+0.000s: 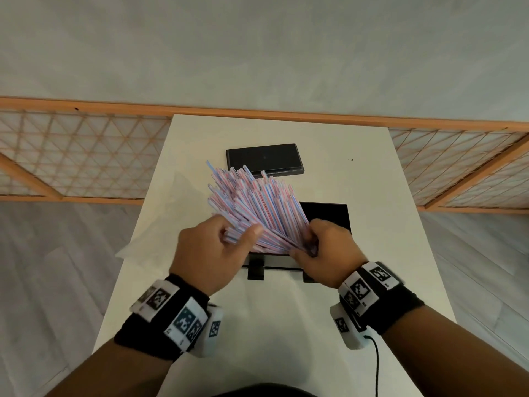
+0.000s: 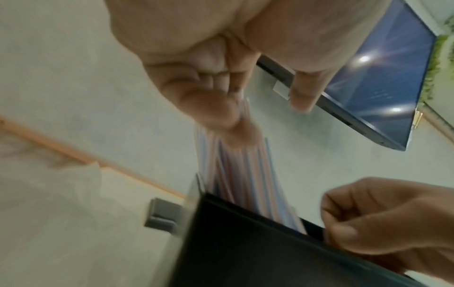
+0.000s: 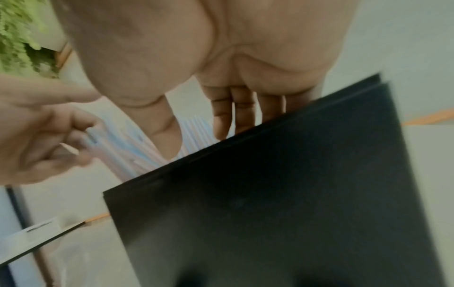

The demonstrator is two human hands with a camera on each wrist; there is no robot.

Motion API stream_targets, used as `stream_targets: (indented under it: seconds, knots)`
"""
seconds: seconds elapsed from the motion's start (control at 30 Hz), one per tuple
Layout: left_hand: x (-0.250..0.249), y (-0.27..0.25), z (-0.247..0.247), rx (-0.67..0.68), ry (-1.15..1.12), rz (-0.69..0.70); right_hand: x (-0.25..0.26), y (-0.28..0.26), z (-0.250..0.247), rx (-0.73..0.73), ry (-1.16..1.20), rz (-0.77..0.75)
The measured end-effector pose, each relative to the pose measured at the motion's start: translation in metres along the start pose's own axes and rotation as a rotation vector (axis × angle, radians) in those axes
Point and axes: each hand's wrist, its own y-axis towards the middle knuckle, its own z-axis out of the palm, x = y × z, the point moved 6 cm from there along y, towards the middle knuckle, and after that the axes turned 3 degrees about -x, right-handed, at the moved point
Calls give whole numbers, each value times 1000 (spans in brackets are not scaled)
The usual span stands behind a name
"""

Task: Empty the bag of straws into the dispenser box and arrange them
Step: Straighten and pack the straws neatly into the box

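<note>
A thick bundle of red, blue and white striped straws (image 1: pixel 254 202) fans up and to the left out of the open black dispenser box (image 1: pixel 329 216) in the middle of the white table. My left hand (image 1: pixel 243 233) grips the bundle from the left, thumb across it. My right hand (image 1: pixel 306 245) holds the straws' lower ends at the box's front edge. The left wrist view shows the straws (image 2: pixel 236 174) dropping into the box (image 2: pixel 245 248). In the right wrist view my thumb presses the straws (image 3: pixel 137 141) above the box wall (image 3: pixel 270 194). The box's inside is hidden.
The box's flat black lid (image 1: pixel 264 161) lies on the table behind the straws. A crumpled clear plastic bag (image 1: pixel 154 222) lies at the table's left edge (image 1: pixel 134 233). A wooden lattice screen (image 1: pixel 86 156) stands behind the table. A dark wall screen (image 2: pixel 380 81) shows in the left wrist view.
</note>
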Motion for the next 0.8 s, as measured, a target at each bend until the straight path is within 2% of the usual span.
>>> stream_targets:
  seconds: [0.07, 0.13, 0.2, 0.23, 0.27, 0.37, 0.43, 0.5, 0.57, 0.67, 0.8]
  knots:
    - [3, 0, -19, -148, -26, 5, -14, 4, -5, 32, -75, 121]
    - [16, 3, -21, -166, -96, -154, -19, 11, 1, 137, -137, 201]
    - [29, 1, -5, -24, -247, -468, -12, 19, 12, 220, -131, 205]
    - [30, -2, 6, 62, -327, -584, -6, 21, 17, 248, -95, 193]
    - [27, -4, 15, 130, -371, -631, 2, 23, 21, 261, -38, 167]
    - [9, 0, 33, 199, -370, -558, 19, 28, 19, 188, 116, 111]
    - [7, 1, 39, 212, -379, -572, 16, 30, 16, 158, 102, 182]
    - [8, 2, 43, 248, -389, -604, 7, 34, 20, 210, 35, 299]
    - [8, 2, 45, 270, -369, -592, 4, 37, 29, 294, 29, 337]
    - [8, 4, 45, 267, -364, -580, 14, 42, 35, 301, 109, 271]
    - [7, 2, 44, 261, -385, -577, 38, 43, 21, 158, 167, 70]
